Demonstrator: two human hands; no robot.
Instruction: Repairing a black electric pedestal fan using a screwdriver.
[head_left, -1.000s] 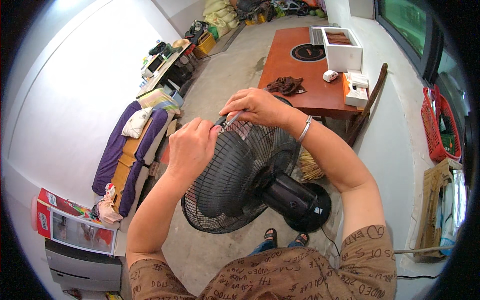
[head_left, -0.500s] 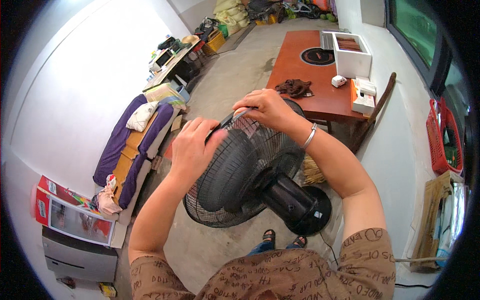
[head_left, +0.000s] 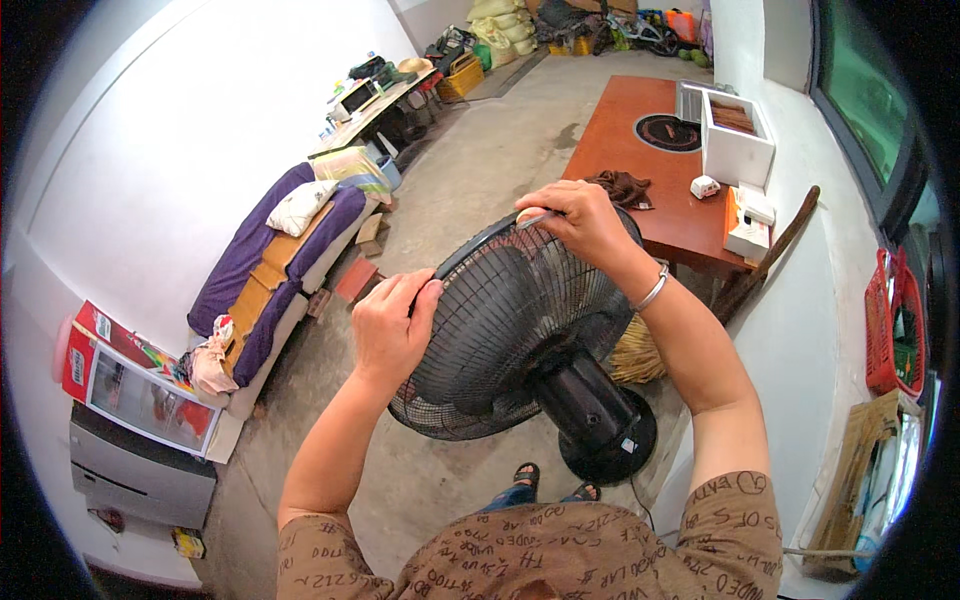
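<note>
A black standing fan [head_left: 490, 330] is in front of me, its round wire grille tilted and its thick base post [head_left: 590, 400] toward me. My left hand [head_left: 392, 320] grips the left edge of the grille's rim, thumb and fingers closed around it. At the top of the rim my right hand [head_left: 585, 225] is closed in a pinch on a small grey, metallic-looking piece [head_left: 535, 219]. Whether that piece is joined to the rim I cannot tell. A silver bangle [head_left: 655, 287] circles my right wrist.
A red-brown table [head_left: 620, 130] at the far right bears a dark cloth [head_left: 622, 188] and a white box [head_left: 738, 140]. A straw broom [head_left: 638, 355] lies behind the fan's post. To the left stands a purple-covered sofa [head_left: 240, 240]. A wooden pole [head_left: 785, 245] leans by the right wall.
My left hand, blurred before, has settled on the rim. My right hand has shifted slightly right along the top, keeping its pinch. The whole view has turned a little.
</note>
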